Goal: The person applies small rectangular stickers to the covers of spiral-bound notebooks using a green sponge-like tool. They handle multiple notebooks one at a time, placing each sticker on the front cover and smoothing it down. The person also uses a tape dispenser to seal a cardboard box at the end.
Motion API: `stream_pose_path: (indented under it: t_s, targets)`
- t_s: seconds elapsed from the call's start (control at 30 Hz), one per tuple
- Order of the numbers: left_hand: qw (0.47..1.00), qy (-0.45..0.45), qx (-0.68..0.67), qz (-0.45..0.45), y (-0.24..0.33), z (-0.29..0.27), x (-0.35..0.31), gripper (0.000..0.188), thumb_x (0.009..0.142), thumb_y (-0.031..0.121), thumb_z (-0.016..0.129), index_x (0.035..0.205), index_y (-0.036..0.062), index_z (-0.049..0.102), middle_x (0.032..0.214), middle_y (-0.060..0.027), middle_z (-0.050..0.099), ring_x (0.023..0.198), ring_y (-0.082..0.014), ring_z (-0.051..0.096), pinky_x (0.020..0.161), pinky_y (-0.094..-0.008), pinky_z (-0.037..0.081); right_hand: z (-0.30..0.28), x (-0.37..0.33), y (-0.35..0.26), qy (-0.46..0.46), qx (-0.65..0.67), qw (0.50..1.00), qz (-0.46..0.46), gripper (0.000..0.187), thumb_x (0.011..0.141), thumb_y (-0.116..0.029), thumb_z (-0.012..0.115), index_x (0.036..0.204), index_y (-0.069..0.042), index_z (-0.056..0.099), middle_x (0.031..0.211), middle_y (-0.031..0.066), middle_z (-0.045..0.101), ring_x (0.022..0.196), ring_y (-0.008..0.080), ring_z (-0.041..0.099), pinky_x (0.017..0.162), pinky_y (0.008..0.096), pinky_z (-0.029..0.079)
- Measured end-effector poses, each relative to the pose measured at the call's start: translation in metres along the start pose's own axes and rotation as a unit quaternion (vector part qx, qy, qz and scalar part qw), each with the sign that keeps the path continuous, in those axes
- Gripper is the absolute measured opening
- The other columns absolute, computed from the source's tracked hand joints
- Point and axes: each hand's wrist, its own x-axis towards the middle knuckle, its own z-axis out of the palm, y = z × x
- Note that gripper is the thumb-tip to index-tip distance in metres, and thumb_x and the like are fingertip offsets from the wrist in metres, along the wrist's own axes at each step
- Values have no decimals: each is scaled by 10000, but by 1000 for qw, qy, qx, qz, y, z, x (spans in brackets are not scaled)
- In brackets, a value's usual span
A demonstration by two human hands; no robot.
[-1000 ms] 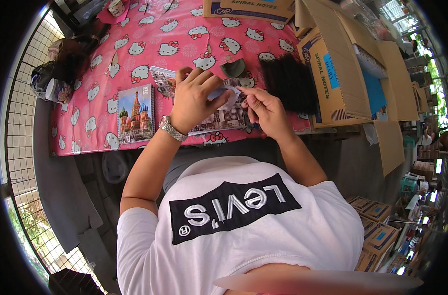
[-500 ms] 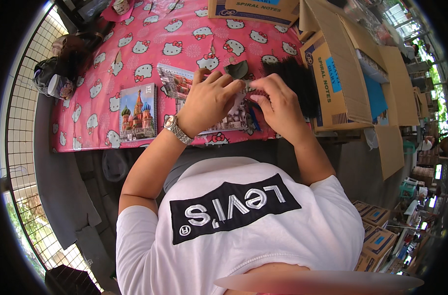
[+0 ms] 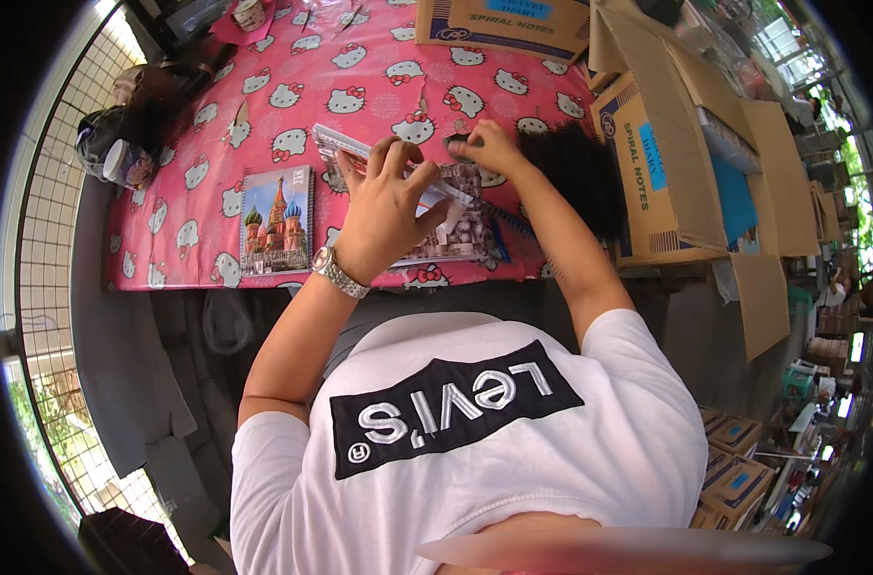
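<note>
My left hand (image 3: 384, 206), with a metal watch at the wrist, is bent over an opened spiral notebook (image 3: 460, 230) with printed pictures on it. Its fingers and thumb curl around the raised cover and white pages (image 3: 340, 144). Farther to the right, my right hand (image 3: 497, 151) reaches over the table with its fingers curled together beside a small dark green piece (image 3: 458, 141); what the fingertips hold is hidden. Another spiral notebook (image 3: 278, 220), its cover showing colourful domes, lies to the left of my left hand.
A pink patterned cloth (image 3: 292, 96) covers the table. Black bristly strands (image 3: 570, 177) lie on the right, beside an opened cardboard box (image 3: 638, 172). Another box (image 3: 503, 29) stands at the back. A cup (image 3: 128, 165) and bags are at the left edge.
My right hand has moved away from my left hand, up and to the left over the dark green piece. The left hand stays at the notebook, its fingers more spread.
</note>
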Motion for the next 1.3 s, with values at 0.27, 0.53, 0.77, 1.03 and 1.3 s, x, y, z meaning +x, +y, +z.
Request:
stream_pose_path:
  t_s: [0.27, 0.53, 0.77, 1.03, 1.3]
  targets:
    - [1000, 4, -15, -26, -7, -9, -9, 420, 693, 387, 844, 984, 133, 677, 1055, -48, 570, 1182, -311, 486, 1006, -768, 238, -121, -37, -103, -272, 563, 780, 0, 402, 836, -283, 721, 1188, -95, 674, 1083, 69, 673, 997, 181, 617, 898, 315, 469]
    - [999, 2, -32, 22, 1, -1, 2, 414, 688, 395, 839, 990, 154, 689, 986, -20, 579, 1130, -281, 517, 997, -781, 238, -165, -74, -136, -313, 626, 707, -99, 430, 805, -226, 710, 1172, -7, 668, 1185, 125, 626, 1135, 209, 587, 1010, 320, 422]
    - [999, 5, -35, 22, 3, -7, 2, 429, 666, 381, 852, 997, 161, 692, 977, -23, 578, 1124, -274, 525, 1008, -737, 258, -164, -60, -139, -349, 416, 838, -55, 530, 796, -327, 667, 1190, 27, 662, 1273, 134, 580, 1148, 213, 585, 1000, 358, 448]
    - [998, 6, -56, 3, -47, -19, 8, 365, 681, 278, 832, 975, 130, 673, 1032, -38, 599, 1075, -288, 512, 957, -447, 401, -150, -40, -146, -296, 269, 911, -96, 471, 807, -211, 725, 1224, -2, 659, 1261, 126, 616, 1179, 250, 587, 1040, 371, 440]
    - [999, 10, -36, 9, -42, -17, 9, 369, 685, 298, 833, 985, 141, 687, 1013, -16, 595, 1066, -272, 513, 918, -465, 395, -143, -46, -137, -236, 609, 742, -152, 523, 791, -256, 739, 1242, -1, 669, 1333, 190, 597, 1240, 295, 570, 1056, 410, 438]
